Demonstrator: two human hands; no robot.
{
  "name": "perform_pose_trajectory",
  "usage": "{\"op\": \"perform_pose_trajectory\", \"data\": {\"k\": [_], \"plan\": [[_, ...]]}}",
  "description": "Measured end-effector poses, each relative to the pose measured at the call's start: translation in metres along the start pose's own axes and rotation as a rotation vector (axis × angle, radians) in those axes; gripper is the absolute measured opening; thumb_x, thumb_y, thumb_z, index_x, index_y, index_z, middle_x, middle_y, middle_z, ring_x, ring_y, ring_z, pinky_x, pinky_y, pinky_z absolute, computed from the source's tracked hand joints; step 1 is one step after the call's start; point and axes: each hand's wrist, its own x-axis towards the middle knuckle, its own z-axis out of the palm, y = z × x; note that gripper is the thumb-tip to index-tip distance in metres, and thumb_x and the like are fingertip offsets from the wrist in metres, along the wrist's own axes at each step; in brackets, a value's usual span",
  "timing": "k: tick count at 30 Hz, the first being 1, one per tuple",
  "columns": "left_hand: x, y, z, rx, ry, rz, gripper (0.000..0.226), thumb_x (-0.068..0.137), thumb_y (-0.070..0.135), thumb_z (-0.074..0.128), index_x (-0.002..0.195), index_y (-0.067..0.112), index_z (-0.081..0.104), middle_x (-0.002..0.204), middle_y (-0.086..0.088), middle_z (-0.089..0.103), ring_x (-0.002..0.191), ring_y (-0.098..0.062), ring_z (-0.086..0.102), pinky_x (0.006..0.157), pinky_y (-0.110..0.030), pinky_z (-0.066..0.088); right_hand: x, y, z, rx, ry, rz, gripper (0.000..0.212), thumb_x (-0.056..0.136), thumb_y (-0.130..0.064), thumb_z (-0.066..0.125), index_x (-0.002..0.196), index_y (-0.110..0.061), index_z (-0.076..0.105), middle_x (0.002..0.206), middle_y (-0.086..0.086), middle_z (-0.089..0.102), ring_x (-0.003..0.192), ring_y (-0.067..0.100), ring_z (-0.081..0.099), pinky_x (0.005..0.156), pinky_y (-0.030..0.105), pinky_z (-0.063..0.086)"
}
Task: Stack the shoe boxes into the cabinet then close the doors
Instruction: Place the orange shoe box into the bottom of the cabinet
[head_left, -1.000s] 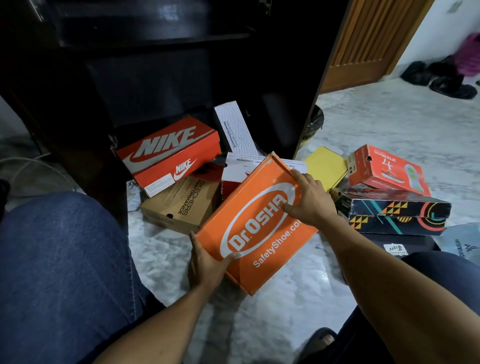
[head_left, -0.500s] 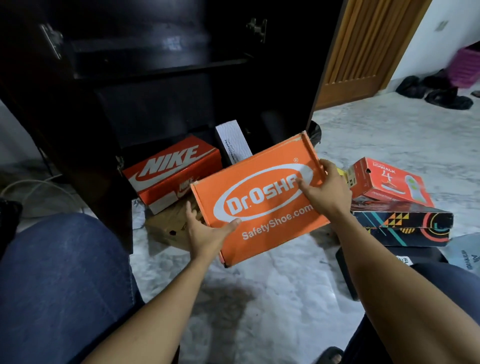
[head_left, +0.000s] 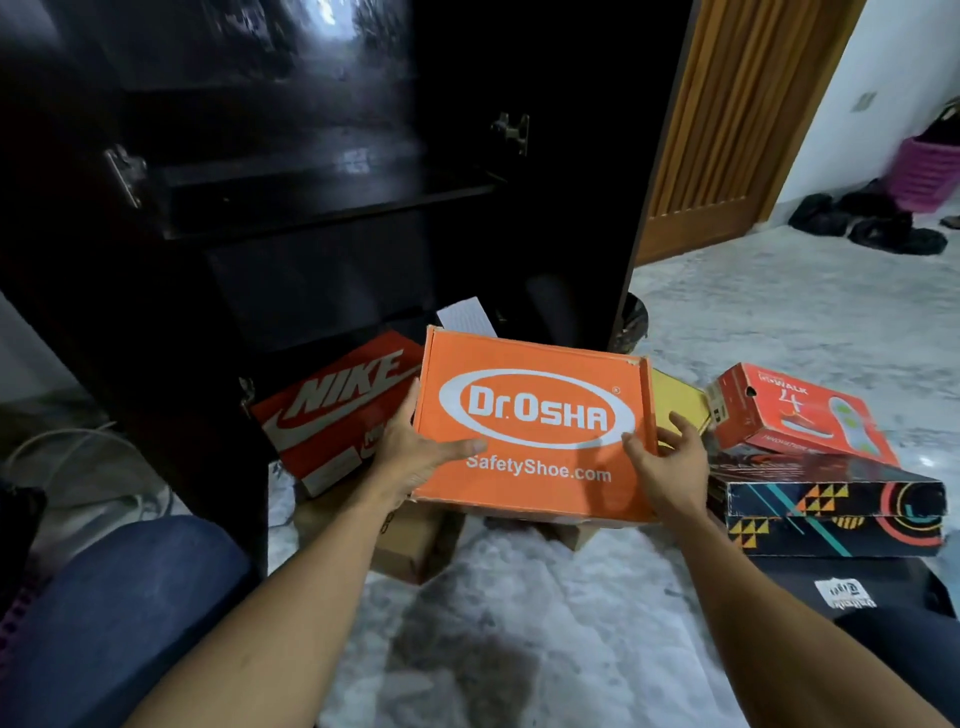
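I hold the orange Dr.Osha shoe box (head_left: 535, 415) level, lid up, above the floor in front of the open dark cabinet (head_left: 322, 197). My left hand (head_left: 415, 452) grips its left edge with the thumb on the lid. My right hand (head_left: 667, 460) holds the right edge, thumb on the lid and fingers round the side. A red Nike box (head_left: 337, 415) lies tilted at the cabinet's foot on a brown box (head_left: 415, 540). Behind the orange box, a white box (head_left: 465, 314) sticks up.
To the right, a yellow box (head_left: 675, 405), a red box (head_left: 800, 410), a dark patterned box (head_left: 831, 504) and a black box (head_left: 852, 587) lie on the marble floor (head_left: 519, 623). The cabinet's right door (head_left: 597, 182) stands open. My blue-jeaned knee (head_left: 130, 613) is at the lower left.
I lifted the orange box off the floor and turned it from slanted to level, toward the cabinet. My view tilted up, showing more shelves.
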Motion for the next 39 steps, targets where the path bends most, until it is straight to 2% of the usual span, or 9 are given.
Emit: {"op": "perform_pose_trajectory", "data": {"k": [5, 10, 15, 18, 20, 24, 29, 35, 39], "plan": [[0.003, -0.016, 0.000, -0.029, 0.035, -0.017, 0.130, 0.031, 0.046, 0.101, 0.145, 0.037, 0.040, 0.128, 0.009, 0.062, 0.119, -0.012, 0.059, 0.100, -0.044, 0.052, 0.010, 0.003, 0.002, 0.090, 0.026, 0.034, 0.074, 0.083, -0.027, 0.079, 0.144, -0.008, 0.042, 0.134, 0.016, 0.059, 0.108, 0.024, 0.059, 0.096, 0.046, 0.053], [0.000, -0.033, 0.002, -0.002, 0.064, -0.023, 0.138, 0.027, 0.047, 0.101, 0.148, 0.030, 0.038, 0.129, 0.008, 0.059, 0.119, -0.013, 0.057, 0.100, -0.041, 0.051, 0.013, -0.002, -0.004, 0.169, 0.046, 0.066, 0.065, 0.081, -0.022, 0.082, 0.136, -0.003, 0.052, 0.127, 0.013, 0.063, 0.108, 0.022, 0.060, 0.085, 0.031, 0.046], [-0.006, -0.052, 0.003, 0.110, 0.013, -0.018, 0.133, 0.025, 0.042, 0.103, 0.142, 0.037, 0.040, 0.119, 0.012, 0.066, 0.112, -0.011, 0.062, 0.098, -0.041, 0.053, 0.013, -0.004, -0.007, 0.292, -0.040, 0.141, 0.069, 0.077, -0.021, 0.085, 0.137, -0.006, 0.053, 0.134, 0.010, 0.061, 0.109, 0.022, 0.060, 0.090, 0.034, 0.051], [-0.010, -0.061, 0.006, 0.152, 0.013, -0.065, 0.129, 0.028, 0.040, 0.103, 0.141, 0.034, 0.043, 0.117, 0.010, 0.067, 0.112, -0.014, 0.063, 0.097, -0.044, 0.053, 0.011, -0.003, -0.009, 0.309, -0.115, 0.138, 0.085, 0.066, -0.027, 0.091, 0.140, -0.012, 0.051, 0.140, 0.006, 0.057, 0.111, 0.023, 0.060, 0.096, 0.043, 0.052], [-0.010, -0.062, 0.007, 0.107, 0.032, -0.086, 0.118, 0.024, 0.049, 0.100, 0.131, 0.034, 0.053, 0.111, 0.010, 0.072, 0.106, -0.013, 0.067, 0.096, -0.045, 0.055, 0.008, 0.001, -0.011, 0.272, -0.190, 0.140, 0.108, 0.055, -0.035, 0.093, 0.148, -0.013, 0.041, 0.142, 0.005, 0.053, 0.117, 0.026, 0.058, 0.099, 0.047, 0.051], [-0.009, -0.063, 0.003, 0.046, 0.037, -0.106, 0.113, 0.023, 0.054, 0.099, 0.126, 0.035, 0.056, 0.109, 0.010, 0.073, 0.104, -0.011, 0.068, 0.096, -0.044, 0.055, -0.003, 0.007, -0.012, 0.177, -0.365, 0.117, 0.144, 0.027, -0.046, 0.100, 0.152, -0.015, 0.033, 0.128, 0.000, 0.060, 0.114, 0.027, 0.061, 0.102, 0.050, 0.049], [-0.019, -0.062, -0.001, 0.008, 0.038, -0.140, 0.106, 0.036, 0.039, 0.099, 0.130, 0.038, 0.051, 0.113, 0.009, 0.070, 0.109, -0.012, 0.064, 0.099, -0.046, 0.052, -0.015, 0.002, -0.011, 0.042, -0.454, 0.002, 0.121, 0.042, -0.023, 0.096, 0.147, -0.018, 0.035, 0.116, -0.010, 0.061, 0.110, 0.018, 0.060, 0.104, 0.049, 0.047], [-0.030, -0.038, -0.008, -0.045, 0.031, -0.069, 0.090, 0.049, 0.025, 0.099, 0.123, 0.041, 0.050, 0.109, 0.012, 0.069, 0.104, -0.006, 0.062, 0.097, -0.039, 0.050, -0.031, -0.026, -0.019, 0.004, -0.406, -0.102, 0.128, 0.040, -0.031, 0.097, 0.150, -0.021, 0.031, 0.116, -0.015, 0.058, 0.107, 0.014, 0.059, 0.098, 0.045, 0.051], [-0.035, 0.007, -0.037, -0.058, 0.064, 0.048, 0.087, 0.053, 0.023, 0.098, 0.124, 0.037, 0.049, 0.106, 0.018, 0.065, 0.100, -0.002, 0.061, 0.091, -0.032, 0.050, -0.039, -0.076, -0.020, -0.023, -0.376, -0.213, 0.114, 0.049, -0.023, 0.097, 0.145, -0.024, 0.037, 0.114, -0.012, 0.060, 0.103, 0.013, 0.063, 0.077, 0.033, 0.057]]}}
